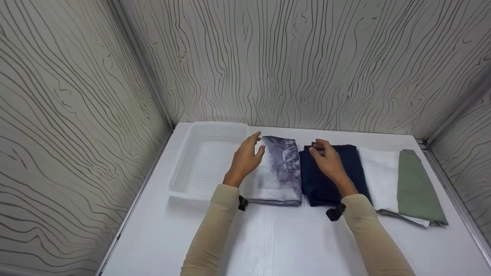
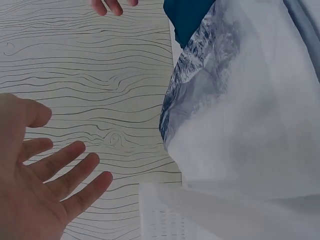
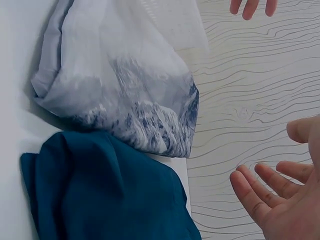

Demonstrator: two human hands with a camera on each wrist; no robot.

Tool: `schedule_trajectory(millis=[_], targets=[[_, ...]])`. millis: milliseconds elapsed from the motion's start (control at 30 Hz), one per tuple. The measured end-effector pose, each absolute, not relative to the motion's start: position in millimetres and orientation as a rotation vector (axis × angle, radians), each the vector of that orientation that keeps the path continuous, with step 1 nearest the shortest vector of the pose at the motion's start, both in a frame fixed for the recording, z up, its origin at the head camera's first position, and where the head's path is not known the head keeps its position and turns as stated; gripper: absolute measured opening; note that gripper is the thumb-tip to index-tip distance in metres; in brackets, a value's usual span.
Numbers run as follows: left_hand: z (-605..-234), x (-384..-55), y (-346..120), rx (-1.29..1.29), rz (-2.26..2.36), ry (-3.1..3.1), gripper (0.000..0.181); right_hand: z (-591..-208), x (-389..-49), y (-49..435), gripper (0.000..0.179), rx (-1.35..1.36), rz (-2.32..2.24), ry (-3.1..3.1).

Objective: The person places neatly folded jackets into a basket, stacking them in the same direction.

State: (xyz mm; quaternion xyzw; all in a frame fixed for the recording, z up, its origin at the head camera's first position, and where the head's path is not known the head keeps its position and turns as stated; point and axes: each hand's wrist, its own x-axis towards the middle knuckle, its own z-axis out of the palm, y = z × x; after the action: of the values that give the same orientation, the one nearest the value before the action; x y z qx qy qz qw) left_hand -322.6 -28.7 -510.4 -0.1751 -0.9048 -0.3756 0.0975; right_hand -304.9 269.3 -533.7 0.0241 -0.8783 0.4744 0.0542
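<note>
My left hand (image 1: 245, 158) hovers over the left side of a folded grey-and-white patterned cloth (image 1: 282, 168), near the basket's right rim. Its fingers are spread and relaxed, holding nothing, as the left wrist view shows. Above the folded navy cloth (image 1: 318, 188) is my right hand (image 1: 327, 159), loosely bent and empty in the right wrist view. The patterned cloth (image 3: 145, 100) and the dark blue cloth (image 3: 110, 195) lie side by side there. A white plastic basket (image 1: 178, 168) with a perforated bottom stands left of the patterned cloth.
A folded white-and-green cloth (image 1: 420, 188) lies at the right end of the row. The white table (image 1: 264, 241) meets wood-grain panels (image 1: 245, 69) at the back and both sides. Dark wrist devices (image 1: 335, 212) sit at the cuffs of the beige sleeves (image 1: 374, 234).
</note>
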Motion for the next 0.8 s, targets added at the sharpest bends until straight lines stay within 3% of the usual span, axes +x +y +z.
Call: schedule_trajectory(millis=[800], targets=[[-552.4, -289.3, -5.9, -0.445, -1.382, -2.69, 0.053, -579.1, -286.7, 241.2, 0.055, 0.02, 1.662, -2.668]])
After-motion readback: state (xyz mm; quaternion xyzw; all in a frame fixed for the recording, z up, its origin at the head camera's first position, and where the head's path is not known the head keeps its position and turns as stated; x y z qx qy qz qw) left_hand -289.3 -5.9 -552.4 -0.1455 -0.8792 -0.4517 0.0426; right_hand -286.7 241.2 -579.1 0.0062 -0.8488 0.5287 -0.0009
